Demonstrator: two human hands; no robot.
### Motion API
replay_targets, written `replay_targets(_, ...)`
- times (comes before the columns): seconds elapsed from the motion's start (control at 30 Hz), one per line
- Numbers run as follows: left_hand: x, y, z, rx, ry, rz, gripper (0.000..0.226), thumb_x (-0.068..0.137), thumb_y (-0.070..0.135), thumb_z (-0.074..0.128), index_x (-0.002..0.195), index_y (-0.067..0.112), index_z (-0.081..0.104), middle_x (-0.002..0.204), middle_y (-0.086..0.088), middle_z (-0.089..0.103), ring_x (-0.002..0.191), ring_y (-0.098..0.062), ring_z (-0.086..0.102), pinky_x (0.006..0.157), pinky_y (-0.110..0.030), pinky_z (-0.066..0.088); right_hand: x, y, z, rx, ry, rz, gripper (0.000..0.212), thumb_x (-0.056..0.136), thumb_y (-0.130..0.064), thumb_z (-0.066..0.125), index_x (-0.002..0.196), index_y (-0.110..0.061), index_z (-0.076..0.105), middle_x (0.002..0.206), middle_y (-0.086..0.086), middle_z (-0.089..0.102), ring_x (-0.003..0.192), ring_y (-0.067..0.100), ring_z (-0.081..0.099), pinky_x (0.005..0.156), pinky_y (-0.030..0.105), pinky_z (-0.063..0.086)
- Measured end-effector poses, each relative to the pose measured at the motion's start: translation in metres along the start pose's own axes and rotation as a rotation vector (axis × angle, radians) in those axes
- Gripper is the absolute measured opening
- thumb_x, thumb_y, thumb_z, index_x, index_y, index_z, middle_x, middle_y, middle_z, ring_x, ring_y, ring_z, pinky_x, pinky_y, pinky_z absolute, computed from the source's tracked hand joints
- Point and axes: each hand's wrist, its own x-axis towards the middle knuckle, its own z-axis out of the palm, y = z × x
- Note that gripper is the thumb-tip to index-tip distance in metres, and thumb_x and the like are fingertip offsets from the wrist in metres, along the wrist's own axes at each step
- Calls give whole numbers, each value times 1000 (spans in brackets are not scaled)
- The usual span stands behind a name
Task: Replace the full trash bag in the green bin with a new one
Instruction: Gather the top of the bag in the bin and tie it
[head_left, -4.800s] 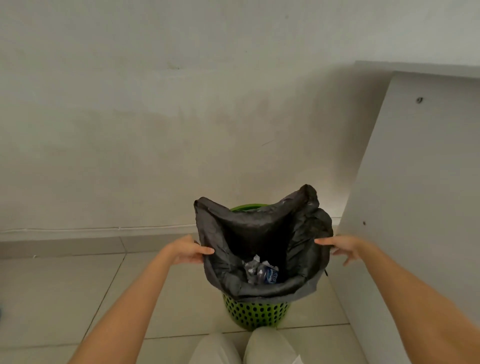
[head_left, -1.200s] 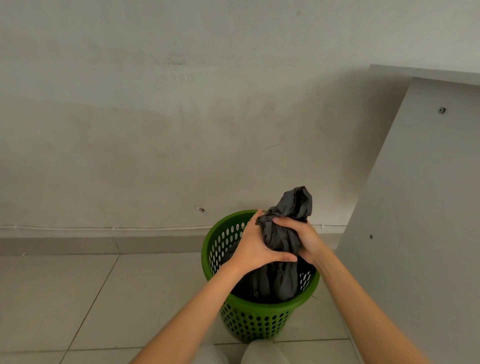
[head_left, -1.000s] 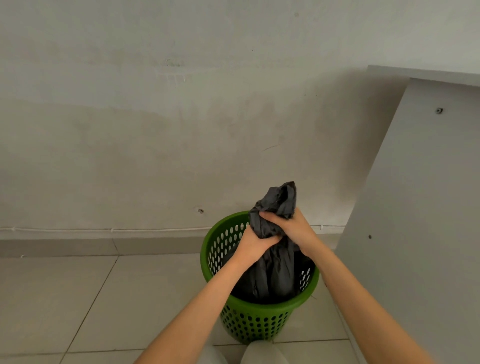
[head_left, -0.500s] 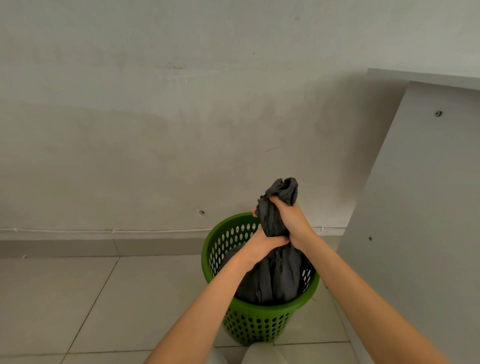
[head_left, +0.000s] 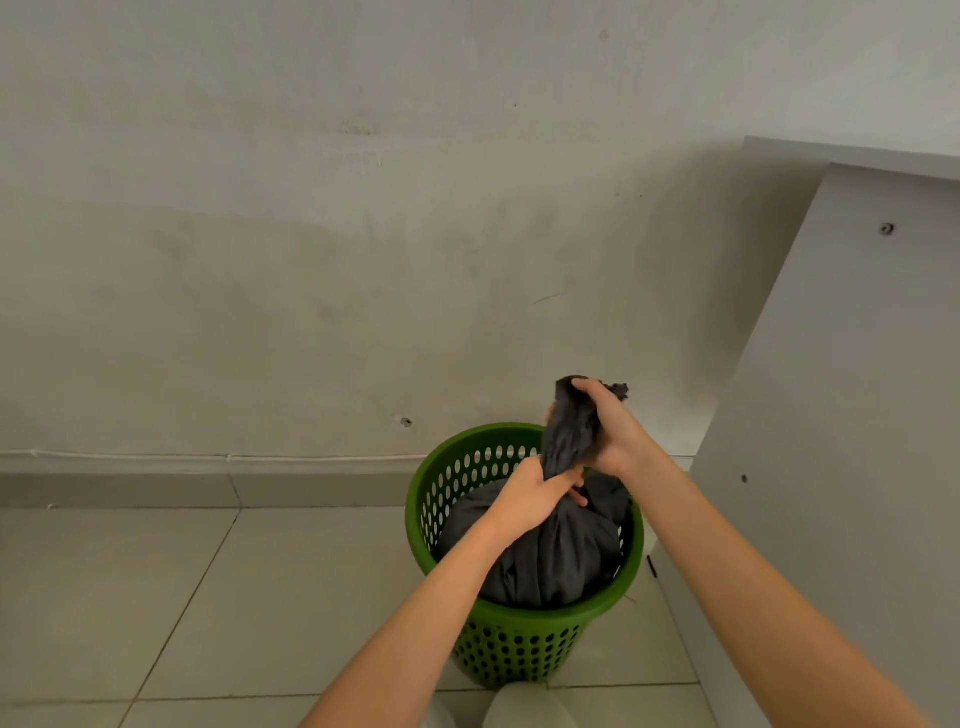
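Note:
A green perforated bin (head_left: 511, 644) stands on the tiled floor near the wall. Inside it sits a dark grey trash bag (head_left: 550, 556) with its mouth gathered into a twisted neck that rises above the rim. My left hand (head_left: 530, 496) is closed around the low part of that neck, just above the bulging bag. My right hand (head_left: 605, 428) grips the neck higher up, with the bag's loose end poking out above my fingers. The bag's contents are hidden.
A grey panel (head_left: 841, 441) leans close on the bin's right. The grey wall (head_left: 311, 260) with a skirting strip stands directly behind. Tiled floor (head_left: 182, 597) spreads to the left. My pale-trousered knees (head_left: 519, 709) show at the bottom edge.
The bag's open mouth has been drawn off the rim and bunched into a neck. In the last second my right hand has risen along the neck while my left slid lower.

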Motion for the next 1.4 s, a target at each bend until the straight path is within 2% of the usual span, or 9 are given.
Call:
replay_targets(0.13, -1, -7, -20, -22, 6, -84, 24, 96, 26, 43, 111, 11, 54, 75, 1, 64, 68, 4, 62, 77, -12, 43, -21, -5, -14, -1051, 217, -520, 83, 81, -30, 60, 145, -10, 12, 145, 10, 32, 136, 28, 27, 111, 43, 25)
replay_targets(0.23, -3, -1, -26, 24, -48, -109, 36, 95, 28, 44, 125, 9, 51, 96, -9, 67, 87, -8, 60, 93, -24, 43, -29, 6, -29, -1925, 168, -1253, 95, 71, -28, 51, 148, -16, -4, 157, 9, 9, 144, 27, -12, 107, 71, 1)
replay_targets(0.37, -4, 6, -17, 220, -141, -81, 36, 94, 19, 47, 127, 5, 50, 114, -2, 55, 107, -8, 43, 98, -25, 33, -9, 22, -37, -2594, -201, -1407, 103, 60, -32, 76, 145, -22, 20, 145, 12, 41, 141, 34, 22, 105, 72, 0)
replay_targets(0.5, -5, -2, -17, 138, -222, -67, 14, 85, 17, 63, 98, 12, 62, 96, -1, 62, 92, -10, 54, 89, -23, 42, -6, 5, -22, -2648, -289, -1662, 31, 61, -14, 79, 90, -15, 67, 69, -1, 66, 74, 17, 66, 102, 61, 28)
replay_targets(0.6, -6, -18, -16, 180, -221, -75, 20, 80, 12, 67, 67, 20, 54, 76, 4, 55, 80, -12, 54, 79, -22, 42, -9, 4, -12, -2726, -544, -1524, 17, 62, -16, 80, 70, -16, 65, 58, -4, 62, 56, 13, 59, 72, 34, 59)
replay_targets(0.67, -8, -29, -12, 247, -153, -72, 19, 76, 23, 67, 64, 19, 52, 72, 2, 55, 86, -23, 58, 89, -36, 43, -15, 7, -6, -2755, -602, -1404, 13, 67, -18, 78, 68, -15, 65, 58, -3, 62, 51, 12, 57, 45, 22, 46)
replay_targets(0.93, -12, -54, -4, 954, 150, 121, 39, 90, 35, 50, 124, 17, 52, 129, -1, 48, 129, -17, 33, 117, -51, -4, -55, 53, 2, -2823, -405, -556, 31, 94, -2, 41, 125, 2, 47, 125, 19, 55, 111, 32, 57, 89, 37, 47)
replay_targets(1.13, -8, -55, -2, 1013, 133, 214, 32, 90, 27, 47, 119, 14, 54, 131, -4, 42, 132, -19, 26, 115, -56, -7, -69, 57, 5, -2812, -461, -544, 38, 97, -2, 29, 133, 10, 36, 136, 26, 44, 125, 37, 43, 103, 41, 33)
replay_targets(1.4, -14, -66, -6, 1002, 129, 117, 38, 92, 39, 44, 123, 19, 56, 131, -3, 40, 134, -18, 22, 112, -55, -13, -48, 39, -6, -2728, -349, -514, 23, 94, -12, 45, 111, -3, 58, 110, 11, 65, 92, 24, 63, 75, 30, 48)
